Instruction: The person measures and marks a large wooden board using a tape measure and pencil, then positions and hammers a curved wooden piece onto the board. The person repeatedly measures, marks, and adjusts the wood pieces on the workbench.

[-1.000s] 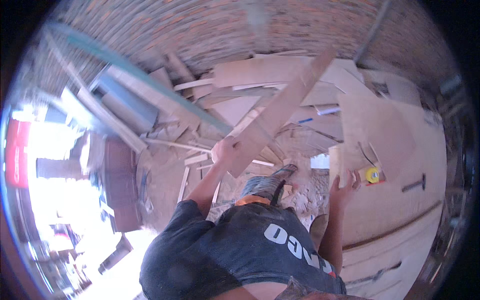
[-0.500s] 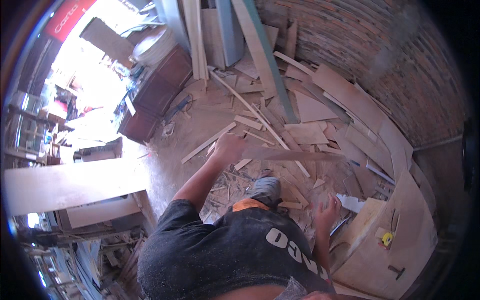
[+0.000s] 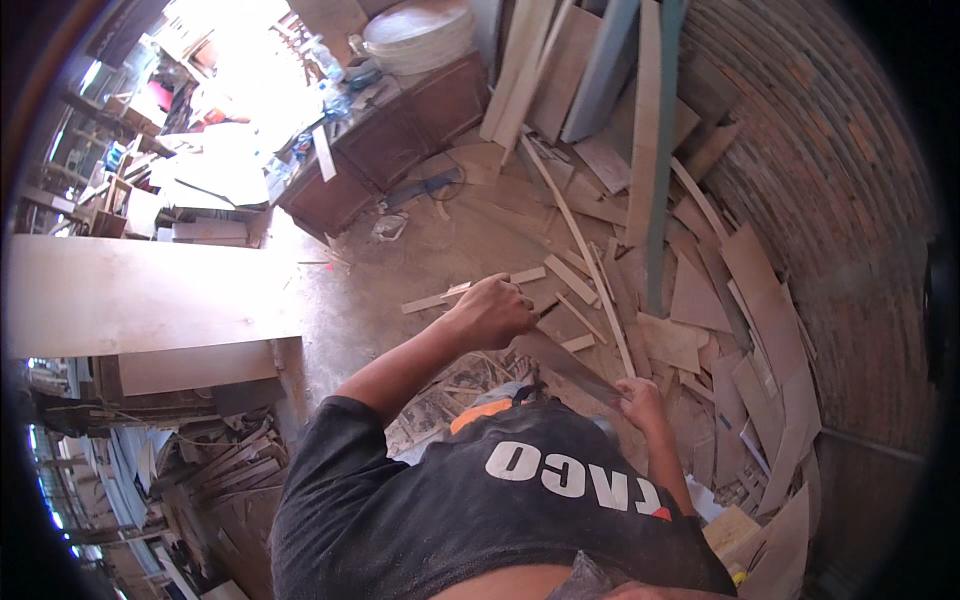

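My left hand [image 3: 494,312] is closed round the handle end of what looks like a handsaw [image 3: 568,366], held in front of my body. A dark bit of the handle sticks out past my fist. The long flat blade narrows toward the right and slants down that way. At its far end, my right hand [image 3: 643,404] pinches the tip between thumb and fingers. Below the blade, my dark shirt and an orange cloth [image 3: 482,414] at the waist hide part of the floor.
Wood strips [image 3: 590,262] and offcuts [image 3: 668,342] litter the floor ahead. Tall boards [image 3: 645,130] lean by a brick wall [image 3: 840,200]. A brown cabinet [image 3: 390,135] carries a white tub [image 3: 418,38]. A pale panel [image 3: 150,295] lies at left, and a plywood piece [image 3: 735,535] at lower right.
My right hand, apart and empty before, has come up and taken hold of the blade's tip. The saw now slants downward to the right. The whole view has shifted.
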The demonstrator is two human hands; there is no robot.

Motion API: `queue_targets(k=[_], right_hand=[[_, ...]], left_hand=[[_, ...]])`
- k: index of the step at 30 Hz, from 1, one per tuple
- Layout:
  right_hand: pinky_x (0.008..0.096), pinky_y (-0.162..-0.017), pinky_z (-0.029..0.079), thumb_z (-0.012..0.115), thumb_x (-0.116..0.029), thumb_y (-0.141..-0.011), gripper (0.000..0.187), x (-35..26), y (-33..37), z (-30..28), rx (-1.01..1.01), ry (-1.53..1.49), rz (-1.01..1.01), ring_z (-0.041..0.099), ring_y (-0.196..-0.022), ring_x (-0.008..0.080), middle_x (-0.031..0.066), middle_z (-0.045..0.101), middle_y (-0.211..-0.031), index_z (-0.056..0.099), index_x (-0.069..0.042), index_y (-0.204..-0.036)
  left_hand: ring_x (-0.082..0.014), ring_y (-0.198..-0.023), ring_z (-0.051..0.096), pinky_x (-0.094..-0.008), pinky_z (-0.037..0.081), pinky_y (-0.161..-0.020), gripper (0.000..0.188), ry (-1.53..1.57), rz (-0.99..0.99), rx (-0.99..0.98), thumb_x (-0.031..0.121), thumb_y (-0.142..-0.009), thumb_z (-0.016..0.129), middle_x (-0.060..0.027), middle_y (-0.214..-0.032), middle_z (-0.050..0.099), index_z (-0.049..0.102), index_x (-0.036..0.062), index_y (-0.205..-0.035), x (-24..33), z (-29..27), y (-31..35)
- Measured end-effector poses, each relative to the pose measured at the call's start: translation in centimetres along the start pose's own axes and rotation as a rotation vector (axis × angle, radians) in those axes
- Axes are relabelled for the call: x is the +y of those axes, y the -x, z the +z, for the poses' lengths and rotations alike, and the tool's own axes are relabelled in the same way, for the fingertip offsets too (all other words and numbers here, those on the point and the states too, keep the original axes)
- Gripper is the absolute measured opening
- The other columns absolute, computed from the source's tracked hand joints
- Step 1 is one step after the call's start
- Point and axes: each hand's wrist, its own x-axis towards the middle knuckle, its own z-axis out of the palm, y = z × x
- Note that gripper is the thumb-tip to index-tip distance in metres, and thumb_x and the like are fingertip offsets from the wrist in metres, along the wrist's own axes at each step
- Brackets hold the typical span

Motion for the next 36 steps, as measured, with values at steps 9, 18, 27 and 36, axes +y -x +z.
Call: queue_targets(k=[9, 18, 27, 36], right_hand=[[0.0513, -0.081, 0.056, 0.081, -0.023, -0.083, 0.016, -13.9, -18.4, -4.0, -0.121, 0.225, -0.152, 0.07, -0.095, 0.0419, 0.0184, 0.072, -0.095, 0.078, -0.011, -0.092], [0.0491, -0.082, 0.055, 0.08, -0.025, -0.089, 0.034, -18.4, -43.9, -13.2, 0.243, 0.141, -0.053, 0.068, -0.099, 0.0498, 0.0255, 0.075, -0.106, 0.074, 0.001, -0.11], [0.049, -0.098, 0.049, 0.067, -0.037, -0.101, 0.044, -26.0, -71.3, -16.3, 0.136, 0.232, -0.222, 0.068, -0.11, 0.0457, 0.0233, 0.076, -0.118, 0.077, 0.004, -0.113], [0.0373, -0.084, 0.054, 0.075, -0.026, -0.099, 0.04, -37.5, -90.1, -13.2, 0.127, 0.024, -0.564, 0.065, -0.093, 0.0223, 0.0139, 0.075, -0.108, 0.072, 0.009, -0.118]], left_hand=[[-0.0193, -0.111, 0.068, -0.0499, 0.035, -0.121, 0.025, -0.122, -0.19, 0.382, 0.028, -0.079, 0.081, 0.0006, -0.101, 0.072, 0.075, 0.02, -0.102, -15.0, -6.2, 3.6], [-0.029, -0.124, 0.064, -0.0536, 0.032, -0.121, 0.042, 0.195, -1.056, 0.802, 0.038, -0.086, 0.084, -0.0078, -0.124, 0.071, 0.074, 0.015, -0.12, -32.7, -1.1, 10.2], [-0.0331, -0.099, 0.075, -0.0447, 0.058, -0.088, 0.049, 1.027, -1.811, 0.176, 0.048, -0.084, 0.08, -0.0157, -0.102, 0.078, 0.079, 0.0061, -0.109, -21.9, 31.6, 22.3], [-0.023, -0.088, 0.077, -0.0387, 0.06, -0.079, 0.041, 1.654, -1.877, 0.155, 0.033, -0.086, 0.082, -0.0147, -0.099, 0.081, 0.08, 0.0002, -0.11, -24.3, 29.5, 17.9]])
